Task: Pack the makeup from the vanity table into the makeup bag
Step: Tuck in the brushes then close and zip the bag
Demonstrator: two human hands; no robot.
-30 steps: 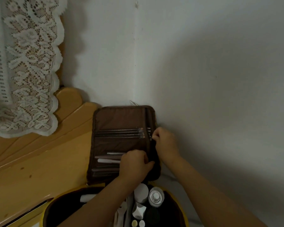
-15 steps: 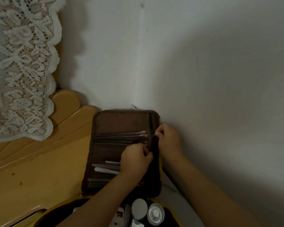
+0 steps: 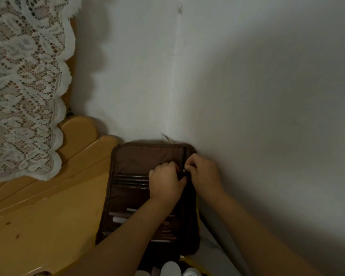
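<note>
A brown makeup bag flap [image 3: 141, 158] stands open against the wall corner, with brushes and pencils [image 3: 127, 181] tucked in its sleeves. My left hand [image 3: 165, 183] grips the flap's inner edge beside the zip. Close to the flap's right edge, my right hand [image 3: 202, 173] pinches a small metal zip pull [image 3: 184, 170]. At the bottom edge, white bottles and jars [image 3: 170, 268] show inside the bag's main compartment.
The yellow wooden vanity table [image 3: 38, 226] stretches to the left, with a raised wooden back rail [image 3: 78, 130]. A white lace curtain [image 3: 22, 86] hangs at the upper left. White walls meet in a corner right behind the bag.
Both hands have moved up along the flap's right side, the right hand keeping its pinch at the zip. The view has tilted up, so less of the main compartment shows.
</note>
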